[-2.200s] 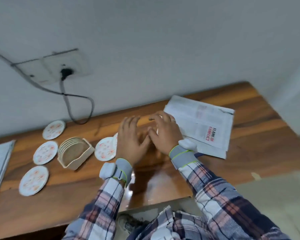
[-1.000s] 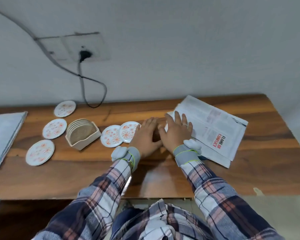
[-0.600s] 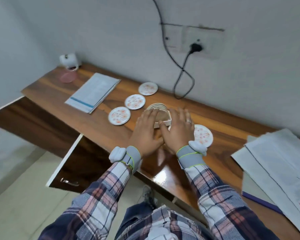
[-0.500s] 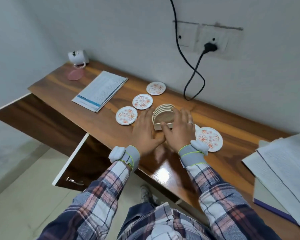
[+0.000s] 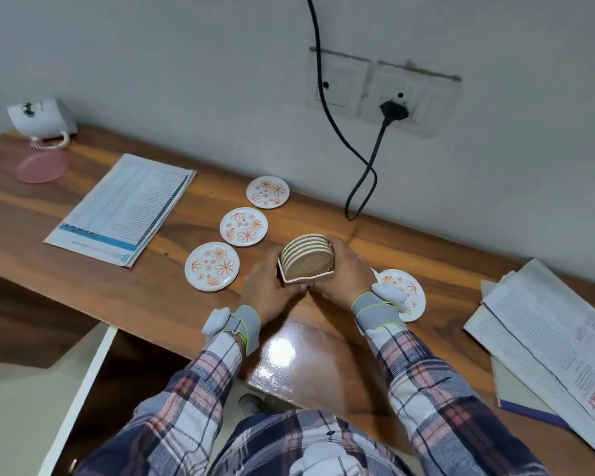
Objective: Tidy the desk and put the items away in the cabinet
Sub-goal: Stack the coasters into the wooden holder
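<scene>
Brown with a white edge, the cabinet door [image 5: 83,383] stands open down at seven o'clock, below the desk [image 5: 172,304] edge. Plaid sleeves [image 5: 200,389] run up the middle, with a grey wristband [image 5: 244,329] on each arm. Both hands are on the job: left hand [image 5: 267,293] and right hand [image 5: 346,274] meet at dead centre with fingers curled round the coaster holder [image 5: 306,266], one on each flank, thumbs nearly touching at its near wall. The holder tips its open face toward us, a row of woven rounds standing on edge inside. Whether it's off the wood, I can't tell. From the holder, one floral coaster [image 5: 406,290] lies at four o'clock, half covered by the right wrist. Another coaster [image 5: 212,266] lies at nine, just beside the left hand, with a second [image 5: 243,226] at ten and a third [image 5: 268,192] at eleven, near the wall. Out at four o'clock a newspaper [image 5: 547,338] spreads to the frame edge. A printed booklet [image 5: 124,207] lies flat at ten, well apart. Farther out at ten there's a pink disc [image 5: 42,166] and a white device [image 5: 42,118] in the corner. At one o'clock on the wall is a black plug [image 5: 394,110] in its socket plate [image 5: 423,94], its cable [image 5: 361,180] looping down to the desk.
</scene>
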`<state>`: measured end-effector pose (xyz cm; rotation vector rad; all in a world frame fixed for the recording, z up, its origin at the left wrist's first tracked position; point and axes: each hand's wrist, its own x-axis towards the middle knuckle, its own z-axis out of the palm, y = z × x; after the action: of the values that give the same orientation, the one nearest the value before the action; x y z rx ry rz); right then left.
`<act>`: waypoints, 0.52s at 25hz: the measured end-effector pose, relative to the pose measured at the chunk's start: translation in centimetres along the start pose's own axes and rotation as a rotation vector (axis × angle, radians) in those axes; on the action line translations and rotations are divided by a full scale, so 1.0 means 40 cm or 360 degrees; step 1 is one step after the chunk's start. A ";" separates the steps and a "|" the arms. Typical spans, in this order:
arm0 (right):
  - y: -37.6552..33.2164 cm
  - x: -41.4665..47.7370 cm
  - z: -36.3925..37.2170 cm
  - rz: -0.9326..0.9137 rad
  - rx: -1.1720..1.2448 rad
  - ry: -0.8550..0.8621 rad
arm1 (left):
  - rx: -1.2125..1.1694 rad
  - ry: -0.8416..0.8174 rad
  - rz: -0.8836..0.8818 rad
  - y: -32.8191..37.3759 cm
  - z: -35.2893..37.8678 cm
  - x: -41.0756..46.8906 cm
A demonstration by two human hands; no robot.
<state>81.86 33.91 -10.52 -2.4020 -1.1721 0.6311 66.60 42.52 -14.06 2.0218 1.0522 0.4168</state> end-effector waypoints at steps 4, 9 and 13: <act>-0.007 0.005 0.013 -0.0058 -0.0063 -0.0048 | -0.0222 -0.0013 0.0016 -0.006 -0.016 -0.023; -0.005 -0.029 0.015 -0.0203 -0.0010 -0.0053 | -0.0396 -0.0016 0.0020 0.008 -0.034 -0.069; -0.016 -0.084 0.000 -0.0383 0.0053 0.0026 | -0.0613 0.0046 -0.0020 0.034 -0.045 -0.139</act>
<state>79.62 31.55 -9.45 -2.1889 -1.4040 0.5475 62.92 38.55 -11.47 1.6703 0.9205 0.5950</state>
